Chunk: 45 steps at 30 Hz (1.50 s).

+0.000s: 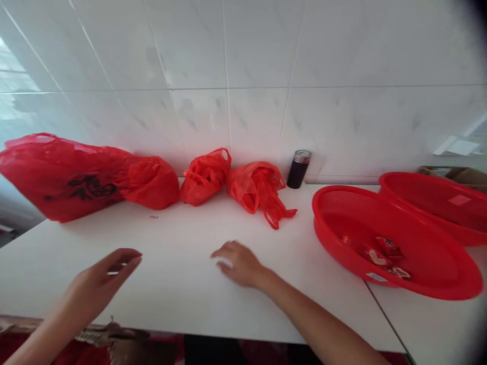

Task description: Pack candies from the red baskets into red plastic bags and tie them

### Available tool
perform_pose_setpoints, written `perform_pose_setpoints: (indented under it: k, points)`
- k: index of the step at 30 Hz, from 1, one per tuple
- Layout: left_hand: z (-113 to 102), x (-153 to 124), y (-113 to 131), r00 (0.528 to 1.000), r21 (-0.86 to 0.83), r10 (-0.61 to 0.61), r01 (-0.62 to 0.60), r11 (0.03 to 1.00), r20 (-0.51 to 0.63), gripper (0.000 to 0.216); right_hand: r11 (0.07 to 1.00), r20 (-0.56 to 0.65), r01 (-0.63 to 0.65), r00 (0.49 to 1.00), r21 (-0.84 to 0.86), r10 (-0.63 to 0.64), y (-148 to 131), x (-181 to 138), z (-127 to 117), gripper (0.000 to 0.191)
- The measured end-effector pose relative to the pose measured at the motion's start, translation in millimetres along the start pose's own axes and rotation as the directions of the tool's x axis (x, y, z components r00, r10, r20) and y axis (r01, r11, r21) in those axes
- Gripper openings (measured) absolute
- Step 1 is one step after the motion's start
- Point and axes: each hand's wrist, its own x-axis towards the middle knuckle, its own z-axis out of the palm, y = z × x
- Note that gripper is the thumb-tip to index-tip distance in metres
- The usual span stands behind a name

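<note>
My left hand (104,276) hovers over the front of the white table (182,299), fingers loosely stretched out and empty. My right hand (238,263) lies on the table's middle, palm down with fingers spread, holding nothing. A large red plastic bag (79,175) with black writing lies at the back left. Two smaller red bags sit against the wall, one (205,176) left of the other (258,190). Both hands are well short of the bags.
A dark bottle with a silver cap (299,169) stands by the tiled wall. Two red plastic basins sit at the right: the nearer one (342,223) holds a few small red packets (384,253), the farther one (433,200) is behind it.
</note>
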Motion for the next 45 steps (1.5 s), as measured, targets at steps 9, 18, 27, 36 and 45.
perform_pose_setpoints:
  k: [9, 18, 27, 36, 45]
  points:
    - [116.9, 8.1, 175.1, 0.809, -0.105, 0.339, -0.330, 0.938, 0.480, 0.034, 0.803, -0.311, -0.560, 0.815, -0.204, 0.489, 99.5, -42.0, -75.7, 0.028]
    - [229.3, -41.4, 234.9, 0.874, -0.292, 0.303, -0.198, 0.936, 0.380, 0.053, 0.891, -0.069, -0.444, 0.896, -0.097, 0.439, 36.1, -107.4, -68.9, 0.013]
    - [220.2, -73.6, 211.7, 0.935, -0.653, 0.221, 0.014, 0.757, 0.276, 0.040, 0.918, -0.058, -0.397, 0.917, -0.006, 0.396, 40.4, -119.9, -66.1, 0.033]
    - [177.9, -101.4, 224.9, 0.817, -0.812, 0.232, 0.404, 0.422, 0.527, 0.033, 0.949, -0.299, -0.214, 0.913, 0.231, 0.279, 29.3, -82.4, -74.6, 0.023]
    - [86.6, -99.0, 179.0, 0.861, -0.824, 0.058, 0.461, 0.329, 0.505, 0.052, 0.906, -0.022, -0.355, 0.933, -0.231, 0.360, 50.0, -92.8, -90.5, 0.061]
